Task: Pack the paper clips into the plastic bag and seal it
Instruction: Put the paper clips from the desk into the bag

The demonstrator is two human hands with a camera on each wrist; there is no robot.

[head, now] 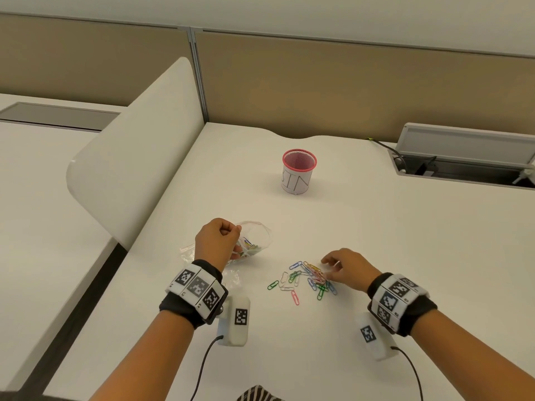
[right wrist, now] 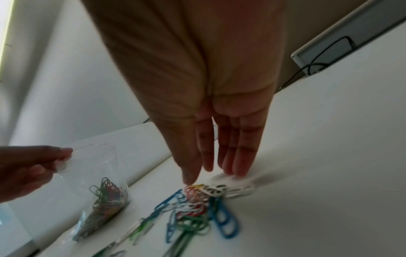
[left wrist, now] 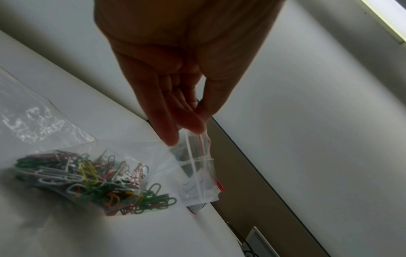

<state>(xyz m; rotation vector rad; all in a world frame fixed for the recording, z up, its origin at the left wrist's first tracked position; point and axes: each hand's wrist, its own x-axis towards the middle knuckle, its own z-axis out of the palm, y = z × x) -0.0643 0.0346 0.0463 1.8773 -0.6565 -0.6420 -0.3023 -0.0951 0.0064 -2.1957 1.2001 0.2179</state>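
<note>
Head view first: the white table (head: 376, 241) carries everything, with a curved divider panel (head: 139, 157) along its left edge and a pink-rimmed mesh cup (head: 298, 172) towards the far edge. Near the front edge, left of centre, the clear plastic bag (left wrist: 136, 156) lies partly filled. The left hand (head: 215, 241) pinches its zip rim between thumb and fingertips and lifts it, likely to keep the mouth open and facing the loose pile. That pile, the remaining coloured paper clips (head: 307, 277), is scattered near the front edge, right of the bag. The right hand (head: 346, 269) reaches down onto it, its grip spread with near-straight fingers (right wrist: 239, 156) touching the white clips, probably raking them together. Sealing is not yet begun.
</note>
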